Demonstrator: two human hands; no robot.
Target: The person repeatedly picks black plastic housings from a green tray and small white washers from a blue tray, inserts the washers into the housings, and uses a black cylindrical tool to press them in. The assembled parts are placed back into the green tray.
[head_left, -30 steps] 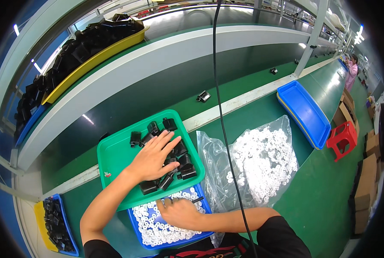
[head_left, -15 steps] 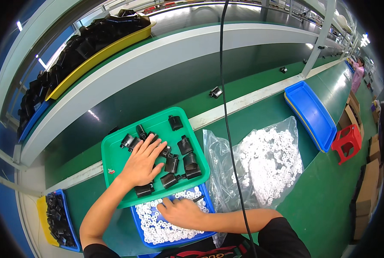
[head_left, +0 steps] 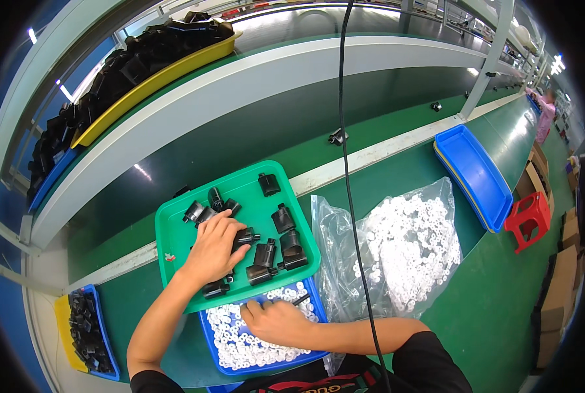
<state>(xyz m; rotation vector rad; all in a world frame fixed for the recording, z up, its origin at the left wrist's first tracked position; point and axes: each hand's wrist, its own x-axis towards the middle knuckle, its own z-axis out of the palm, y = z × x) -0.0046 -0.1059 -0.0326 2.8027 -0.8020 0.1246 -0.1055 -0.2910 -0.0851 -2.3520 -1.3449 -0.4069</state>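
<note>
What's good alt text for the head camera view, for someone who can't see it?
A person's left hand is over black parts in a green tray, while the right hand is over a blue tray of white rings. To the right are a clear bag holding more white rings and, farther off, another blue tray and a red stool.

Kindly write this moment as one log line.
Left hand: at glossy black parts in green rectangular tray; right hand: over small white rings in blue rectangular tray; grips: unclear; right side: clear plastic bag of similar rings
</note>
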